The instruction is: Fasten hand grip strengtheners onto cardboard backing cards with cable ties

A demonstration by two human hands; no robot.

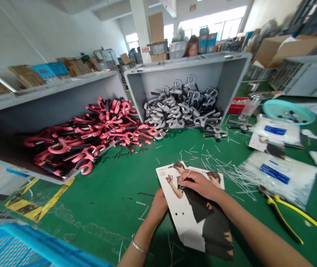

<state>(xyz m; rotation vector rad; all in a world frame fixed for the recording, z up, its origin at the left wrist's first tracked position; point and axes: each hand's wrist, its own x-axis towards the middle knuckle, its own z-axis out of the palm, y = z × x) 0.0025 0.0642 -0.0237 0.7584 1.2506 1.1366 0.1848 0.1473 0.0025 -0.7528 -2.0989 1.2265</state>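
My left hand [160,204] grips a printed cardboard backing card [179,218] at its left edge, with its fingers hidden behind the card. The card shows a picture of a person and has two small punched holes. A second, similar card [216,177] lies partly beneath it. Over the card's upper part, my right hand [200,185] has its fingers pinched together on a thin white zip tie [185,175]. Loose white zip ties [230,173] are scattered to the right of the cards.
Grey bins [187,63] lie tipped, spilling red-and-black hand grips [111,128] and grey-and-black hand grips [180,107]. Yellow-handled pliers [279,207], plastic bags [289,178] and a turquoise tray [289,105] lie right. A blue basket [22,244] is at lower left. Someone sits beyond the bins.
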